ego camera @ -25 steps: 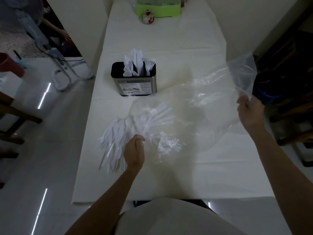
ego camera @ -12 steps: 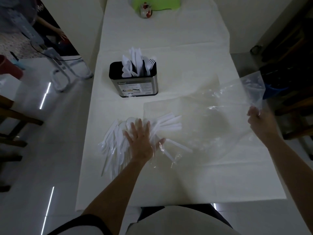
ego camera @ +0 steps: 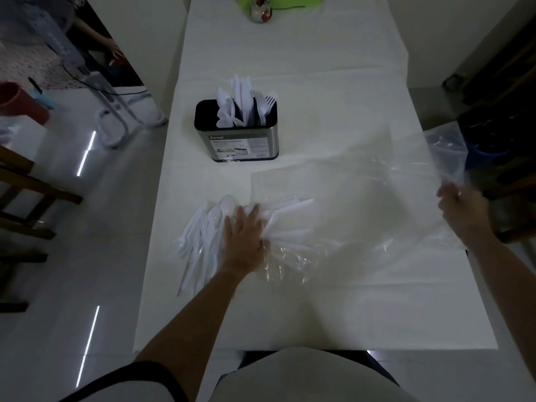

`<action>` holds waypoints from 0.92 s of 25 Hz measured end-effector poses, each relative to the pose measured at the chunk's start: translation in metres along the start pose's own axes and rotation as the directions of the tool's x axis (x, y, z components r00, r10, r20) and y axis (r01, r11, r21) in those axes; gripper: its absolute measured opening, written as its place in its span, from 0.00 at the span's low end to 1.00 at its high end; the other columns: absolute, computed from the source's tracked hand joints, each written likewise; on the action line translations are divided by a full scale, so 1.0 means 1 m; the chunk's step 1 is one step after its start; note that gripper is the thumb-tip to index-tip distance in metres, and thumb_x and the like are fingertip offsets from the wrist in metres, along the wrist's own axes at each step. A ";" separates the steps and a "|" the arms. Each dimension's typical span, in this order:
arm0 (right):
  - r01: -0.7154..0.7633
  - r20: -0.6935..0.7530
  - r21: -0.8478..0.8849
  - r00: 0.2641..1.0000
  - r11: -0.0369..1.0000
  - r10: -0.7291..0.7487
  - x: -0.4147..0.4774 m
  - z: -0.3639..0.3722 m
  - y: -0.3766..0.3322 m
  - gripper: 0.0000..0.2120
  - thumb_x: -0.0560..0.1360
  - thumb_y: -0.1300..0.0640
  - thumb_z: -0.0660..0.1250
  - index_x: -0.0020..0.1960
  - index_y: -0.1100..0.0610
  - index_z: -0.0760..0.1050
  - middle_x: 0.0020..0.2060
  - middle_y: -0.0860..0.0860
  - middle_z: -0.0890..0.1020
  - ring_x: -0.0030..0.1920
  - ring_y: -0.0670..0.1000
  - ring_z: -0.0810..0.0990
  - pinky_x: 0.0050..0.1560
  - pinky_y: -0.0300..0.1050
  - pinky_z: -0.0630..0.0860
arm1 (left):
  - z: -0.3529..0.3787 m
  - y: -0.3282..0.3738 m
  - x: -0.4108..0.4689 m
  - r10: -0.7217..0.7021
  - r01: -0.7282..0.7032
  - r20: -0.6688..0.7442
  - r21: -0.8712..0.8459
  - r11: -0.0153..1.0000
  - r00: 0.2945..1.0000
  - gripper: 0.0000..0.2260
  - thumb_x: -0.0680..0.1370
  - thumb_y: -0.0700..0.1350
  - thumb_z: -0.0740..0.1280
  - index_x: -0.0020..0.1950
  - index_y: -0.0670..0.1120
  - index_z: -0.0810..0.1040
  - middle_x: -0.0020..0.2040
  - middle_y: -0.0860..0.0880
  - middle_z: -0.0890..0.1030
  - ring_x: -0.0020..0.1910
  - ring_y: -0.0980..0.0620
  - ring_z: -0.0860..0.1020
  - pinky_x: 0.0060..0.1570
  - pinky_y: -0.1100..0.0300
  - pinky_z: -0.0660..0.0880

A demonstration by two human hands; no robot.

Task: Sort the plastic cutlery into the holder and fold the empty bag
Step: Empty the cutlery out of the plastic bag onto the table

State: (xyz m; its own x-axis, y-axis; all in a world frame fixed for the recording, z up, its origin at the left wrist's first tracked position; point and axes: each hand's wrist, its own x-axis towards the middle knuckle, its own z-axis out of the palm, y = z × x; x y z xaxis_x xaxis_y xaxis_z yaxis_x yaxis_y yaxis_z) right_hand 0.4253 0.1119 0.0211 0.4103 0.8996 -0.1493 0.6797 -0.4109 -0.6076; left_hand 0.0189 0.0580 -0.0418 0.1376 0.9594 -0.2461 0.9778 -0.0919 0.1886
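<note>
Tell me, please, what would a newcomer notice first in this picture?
The left hand lies flat on a fanned pile of white plastic cutlery at the near left of the table. The right hand grips the edge of a large clear bag stretched across the right side. Behind the pile stands a black and steel holder, some cutlery upright in it.

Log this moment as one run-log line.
left hand: flat, pressing loose cutlery pile | right hand: gripping clear plastic bag edge | holder: upright, partly filled | bag: unfolded, spread over table
</note>
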 end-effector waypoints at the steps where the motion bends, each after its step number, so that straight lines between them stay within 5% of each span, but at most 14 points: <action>1: 0.017 -0.010 -0.008 1.000 1.000 -0.017 0.001 0.001 0.002 0.17 0.80 0.55 0.54 0.47 0.66 0.76 0.44 0.69 0.79 0.47 0.67 0.78 0.41 0.23 0.67 | 0.002 -0.007 -0.001 0.035 -0.035 -0.035 0.013 0.999 0.999 0.30 0.72 0.54 0.45 0.71 0.47 0.66 0.78 0.48 0.56 0.76 0.38 0.50 0.72 0.35 0.49; 5: 0.080 -0.056 0.039 0.995 0.996 -0.078 0.005 0.003 0.011 0.15 0.79 0.51 0.54 0.37 0.53 0.73 0.44 0.68 0.80 0.47 0.69 0.79 0.37 0.26 0.69 | 0.006 -0.022 -0.003 -0.068 0.065 -0.154 -0.022 0.998 0.986 0.28 0.73 0.51 0.49 0.72 0.43 0.65 0.75 0.43 0.62 0.76 0.39 0.54 0.73 0.39 0.50; 9: 0.098 -0.085 0.001 0.992 0.995 -0.097 0.000 -0.008 0.007 0.24 0.77 0.46 0.52 0.46 0.65 0.77 0.44 0.69 0.80 0.48 0.69 0.79 0.39 0.30 0.71 | -0.003 -0.011 0.004 -0.165 0.140 -0.214 -0.127 0.982 0.963 0.26 0.74 0.49 0.61 0.70 0.41 0.66 0.75 0.41 0.61 0.76 0.40 0.53 0.74 0.42 0.47; 10: 0.117 -0.100 -0.002 0.988 0.993 -0.117 -0.004 -0.011 0.004 0.27 0.75 0.44 0.51 0.47 0.67 0.77 0.43 0.70 0.80 0.47 0.69 0.79 0.42 0.33 0.73 | -0.004 -0.008 0.006 -0.108 0.089 -0.223 -0.097 0.991 0.969 0.28 0.74 0.54 0.59 0.71 0.41 0.66 0.76 0.41 0.61 0.76 0.39 0.53 0.73 0.42 0.48; 12: 0.148 -0.123 -0.046 0.980 0.988 -0.153 -0.013 -0.015 -0.004 0.28 0.74 0.46 0.50 0.46 0.70 0.77 0.42 0.71 0.80 0.47 0.69 0.79 0.49 0.53 0.75 | 0.003 -0.002 0.012 0.021 -0.025 -0.188 -0.017 1.000 0.982 0.37 0.73 0.66 0.51 0.74 0.44 0.62 0.77 0.42 0.57 0.77 0.39 0.51 0.72 0.41 0.44; 15: 0.182 -0.132 -0.116 0.972 0.976 -0.197 -0.019 -0.015 -0.009 0.30 0.75 0.48 0.48 0.45 0.73 0.76 0.42 0.73 0.79 0.46 0.69 0.79 0.46 0.54 0.72 | 0.014 0.003 0.021 0.042 -0.042 -0.051 0.002 0.999 0.998 0.48 0.67 0.77 0.39 0.76 0.46 0.56 0.78 0.44 0.52 0.77 0.40 0.47 0.72 0.43 0.39; 23: 0.116 -0.121 -0.110 0.984 0.987 -0.129 -0.019 -0.011 -0.002 0.18 0.83 0.54 0.51 0.40 0.61 0.71 0.39 0.67 0.78 0.45 0.68 0.79 0.42 0.51 0.69 | 0.008 -0.011 0.019 0.062 -0.056 -0.206 0.033 0.998 0.977 0.17 0.76 0.56 0.61 0.55 0.44 0.75 0.67 0.43 0.72 0.69 0.39 0.67 0.66 0.40 0.63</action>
State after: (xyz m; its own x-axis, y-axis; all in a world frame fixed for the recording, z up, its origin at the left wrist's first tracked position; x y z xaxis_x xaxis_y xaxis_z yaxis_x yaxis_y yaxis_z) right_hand 0.4228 0.0941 0.0335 0.3900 0.9205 0.0262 0.7855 -0.3177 -0.5311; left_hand 0.0117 0.0747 -0.0566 0.1622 0.9862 -0.0331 0.9732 -0.1544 0.1705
